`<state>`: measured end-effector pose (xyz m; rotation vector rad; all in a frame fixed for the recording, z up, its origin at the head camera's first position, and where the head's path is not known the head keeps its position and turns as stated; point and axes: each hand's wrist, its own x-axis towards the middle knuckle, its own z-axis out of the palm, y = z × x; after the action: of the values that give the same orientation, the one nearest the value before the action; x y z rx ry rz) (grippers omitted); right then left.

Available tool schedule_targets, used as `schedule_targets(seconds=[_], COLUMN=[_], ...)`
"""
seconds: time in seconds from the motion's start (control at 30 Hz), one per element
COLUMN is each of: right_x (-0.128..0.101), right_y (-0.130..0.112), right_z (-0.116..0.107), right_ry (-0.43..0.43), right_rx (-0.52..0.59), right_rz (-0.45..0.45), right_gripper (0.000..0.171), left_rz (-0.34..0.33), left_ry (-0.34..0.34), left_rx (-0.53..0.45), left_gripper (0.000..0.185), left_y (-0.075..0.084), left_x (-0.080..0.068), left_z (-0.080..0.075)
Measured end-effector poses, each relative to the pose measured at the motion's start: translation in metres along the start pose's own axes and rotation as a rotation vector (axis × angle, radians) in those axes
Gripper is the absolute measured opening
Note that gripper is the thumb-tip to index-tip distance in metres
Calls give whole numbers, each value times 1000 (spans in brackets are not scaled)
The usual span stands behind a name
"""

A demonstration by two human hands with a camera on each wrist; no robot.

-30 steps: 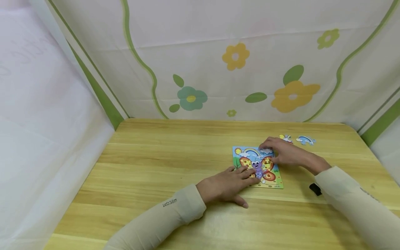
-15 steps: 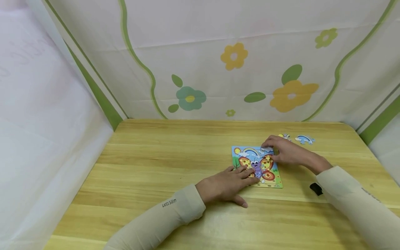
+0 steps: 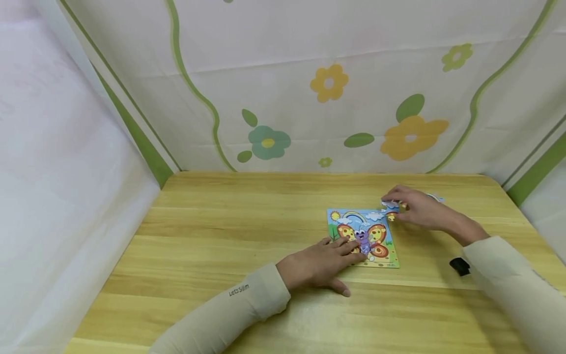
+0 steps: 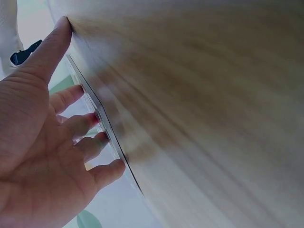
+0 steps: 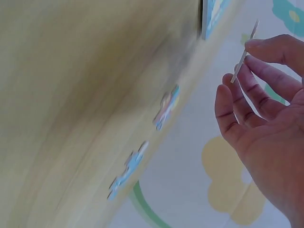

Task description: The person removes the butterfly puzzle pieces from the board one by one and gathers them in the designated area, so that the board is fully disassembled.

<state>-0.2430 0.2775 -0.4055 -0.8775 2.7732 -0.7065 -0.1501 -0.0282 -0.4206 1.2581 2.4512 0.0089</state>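
1. The person's right hand point(image 3: 424, 209) is pinching a thin, flat jigsaw piece printed with white cloud and butterfly wing point(image 3: 391, 204) between thumb and fingers; it is holding it tilted in the air, near the far right corner of a square, brightly coloured butterfly puzzle board point(image 3: 382, 264).
2. That hand is no longer working at the corner itself; it is now carrying the piece outward, so the work is apparently turning from loosening to taking away, and I am judging that the puzzle is coming apart.
3. The left hand point(image 3: 320, 263) is staying spread, fingers resting on the board's near left part, thumb reaching past its near edge; it is gripping nothing, probably steadying the board.
4. The board is lying flat on the yellow wood-grain tabletop point(image 3: 247, 221); beyond the right hand, a blue-and-white loose piece point(image 5: 126, 170) and a smaller pink-and-blue loose piece point(image 5: 166, 108) are lying apart; from the head view, the hand is mostly hiding them.
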Motion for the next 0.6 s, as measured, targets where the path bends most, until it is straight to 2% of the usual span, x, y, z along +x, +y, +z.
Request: schedule_targets(seconds=[0.27,0.6], right_x=[-13,-34], right_y=[11,42], right_z=[-17,-32], right_ry=[42,109], right_rx=[-10,-93], right_rz=[28,71], right_gripper=[44,46], left_rz=[2,4], left_ry=[9,5], left_rx=[9,1], left_gripper=[88,88], left_y=[1,2], left_x=[-1,-2], left_z=[2,0])
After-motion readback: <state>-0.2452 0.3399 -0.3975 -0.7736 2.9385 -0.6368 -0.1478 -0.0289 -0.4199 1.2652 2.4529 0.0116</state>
